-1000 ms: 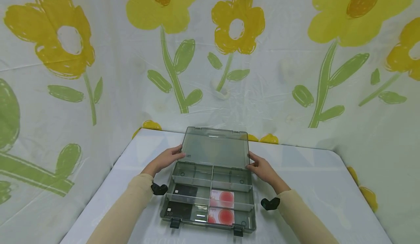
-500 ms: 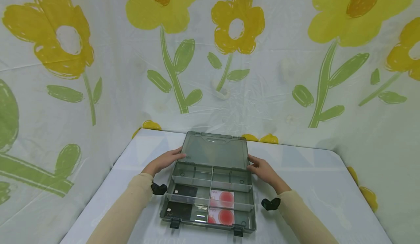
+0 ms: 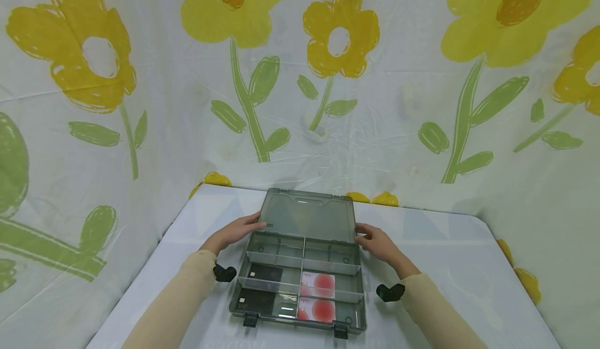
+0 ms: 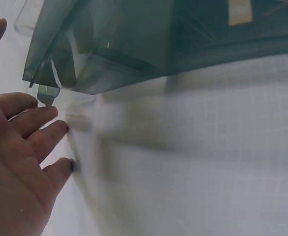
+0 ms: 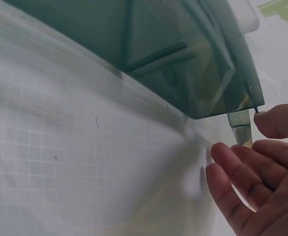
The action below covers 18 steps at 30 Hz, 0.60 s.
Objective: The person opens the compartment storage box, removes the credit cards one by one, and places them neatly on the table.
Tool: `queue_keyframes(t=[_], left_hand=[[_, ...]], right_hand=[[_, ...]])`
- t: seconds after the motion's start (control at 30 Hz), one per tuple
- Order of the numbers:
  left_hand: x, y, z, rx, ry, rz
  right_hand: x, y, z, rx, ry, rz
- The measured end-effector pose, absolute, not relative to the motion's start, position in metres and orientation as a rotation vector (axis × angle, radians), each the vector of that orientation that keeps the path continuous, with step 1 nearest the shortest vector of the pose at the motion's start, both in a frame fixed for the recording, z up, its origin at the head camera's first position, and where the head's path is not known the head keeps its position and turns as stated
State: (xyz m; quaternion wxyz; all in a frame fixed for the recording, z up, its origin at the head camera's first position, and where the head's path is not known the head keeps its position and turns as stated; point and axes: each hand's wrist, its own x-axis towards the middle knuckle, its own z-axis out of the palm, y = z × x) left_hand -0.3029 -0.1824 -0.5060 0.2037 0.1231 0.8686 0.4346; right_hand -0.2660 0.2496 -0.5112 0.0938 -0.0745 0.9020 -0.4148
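Observation:
A smoky translucent plastic storage box (image 3: pixel 350 310) lies on the table with its lid (image 3: pixel 307 217) folded back toward the wall. Black cards (image 3: pixel 255 301) occupy two left compartments, and white cards with red discs (image 3: pixel 316 310) occupy two right ones. My left hand (image 3: pixel 234 231) is beside the lid's left edge, near the hinge. Its fingers are spread loosely beside the box corner (image 4: pixel 99 44) in the left wrist view. At the lid's right edge is my right hand (image 3: pixel 380 243), its thumb close to the box corner (image 5: pixel 217 93) and its fingers loosely bent in the right wrist view.
The white table (image 3: pixel 445 276) extends to both sides of the box. Two dark latches (image 3: pixel 250 319) hang from the box's front edge. Behind the table rises a white cloth (image 3: pixel 389 114) printed with yellow flowers.
The lid has tipped farther back and down toward the table. My right hand has since eased slightly outward to the right, and the left hand has barely shifted. The cards stay in place.

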Motion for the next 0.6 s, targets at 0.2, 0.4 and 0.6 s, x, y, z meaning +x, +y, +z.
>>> queue_keyframes(t=[0.2, 0.4, 0.6], left_hand=[[-0.296, -0.186, -0.505, 0.334, 2.448, 1.194], [-0.286, -0.186, -0.502, 0.337, 2.468, 1.183], [-0.273, -0.188, -0.501, 0.392, 2.493, 1.165]], right_hand=[[-0.26, 0.252, -0.504, -0.249, 2.699, -1.211], [-0.252, 0.255, -0.5, -0.313, 2.711, -1.18], [-0.241, 0.256, -0.494, -0.351, 2.712, -1.164]])
